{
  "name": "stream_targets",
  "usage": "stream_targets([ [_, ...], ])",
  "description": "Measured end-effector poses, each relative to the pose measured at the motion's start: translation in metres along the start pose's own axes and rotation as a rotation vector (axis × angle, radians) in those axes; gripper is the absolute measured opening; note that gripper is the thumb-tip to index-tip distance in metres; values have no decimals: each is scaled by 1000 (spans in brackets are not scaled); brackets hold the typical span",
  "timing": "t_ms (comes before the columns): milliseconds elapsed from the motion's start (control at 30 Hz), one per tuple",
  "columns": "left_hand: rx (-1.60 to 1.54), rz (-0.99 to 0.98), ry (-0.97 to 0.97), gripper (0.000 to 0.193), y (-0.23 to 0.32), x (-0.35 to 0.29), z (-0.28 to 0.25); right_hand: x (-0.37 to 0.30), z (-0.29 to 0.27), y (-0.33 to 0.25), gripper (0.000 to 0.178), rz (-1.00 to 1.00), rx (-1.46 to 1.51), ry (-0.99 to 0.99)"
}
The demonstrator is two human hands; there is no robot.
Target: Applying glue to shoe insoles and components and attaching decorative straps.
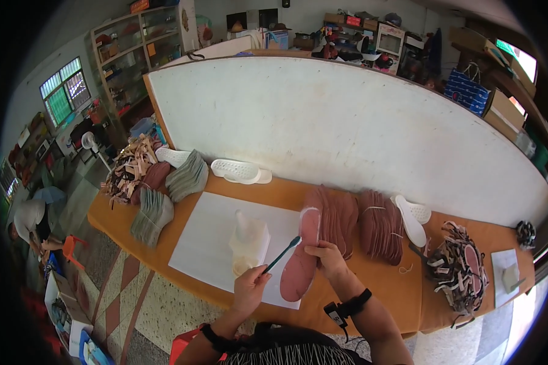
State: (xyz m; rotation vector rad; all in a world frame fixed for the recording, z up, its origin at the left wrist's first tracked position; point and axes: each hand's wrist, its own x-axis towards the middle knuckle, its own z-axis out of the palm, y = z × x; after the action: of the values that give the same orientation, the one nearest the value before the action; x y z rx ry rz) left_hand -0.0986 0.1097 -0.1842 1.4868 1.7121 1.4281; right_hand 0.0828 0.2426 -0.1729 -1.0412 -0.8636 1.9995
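Observation:
My left hand point(249, 292) is closed around the dark teal handle of a toothbrush-like brush point(281, 257). Its pale bristle end points up toward a reddish-brown insole point(297, 281), close to its edge; I cannot tell whether they touch. My right hand point(331, 260) pinches that insole at its right side and holds it upright over the table. A light line runs along the insole's rim. Left of it, a whitish, stained container point(256, 239) with a pale upright piece stands on a white sheet point(195, 240). Directly behind my right hand is a stack of similar insoles point(338, 216).
The orange-brown table point(371, 298) backs onto a white partition point(347, 121). On it lie a tied insole bundle point(380, 228), grey-green bundles point(187, 176), white soles point(240, 171) and strap piles point(460, 267). Someone bends over point(30, 219) at far left, near an orange stool point(73, 248).

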Motion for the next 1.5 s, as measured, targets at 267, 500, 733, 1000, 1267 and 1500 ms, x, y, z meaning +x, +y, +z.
stream_targets([
  [267,35,-23,14,23,-10,-21,-19,15,1,-7,23,56,49,-24],
  [500,124,5,60,21,-15,-37,-36,26,8,0,23,23,197,-17],
  [733,151,-27,107,22,-24,-45,-44,46,6,10,25,-39,406,48],
  [1000,103,-113,131,22,-32,-43,-49,63,10,25,22,-112,465,189],
  [1267,88,-130,120,22,-31,-42,-53,55,26,24,16,-104,554,440],
  [1500,136,-328,180,19,-43,-52,-88,30,1,20,21,-276,484,350],
])
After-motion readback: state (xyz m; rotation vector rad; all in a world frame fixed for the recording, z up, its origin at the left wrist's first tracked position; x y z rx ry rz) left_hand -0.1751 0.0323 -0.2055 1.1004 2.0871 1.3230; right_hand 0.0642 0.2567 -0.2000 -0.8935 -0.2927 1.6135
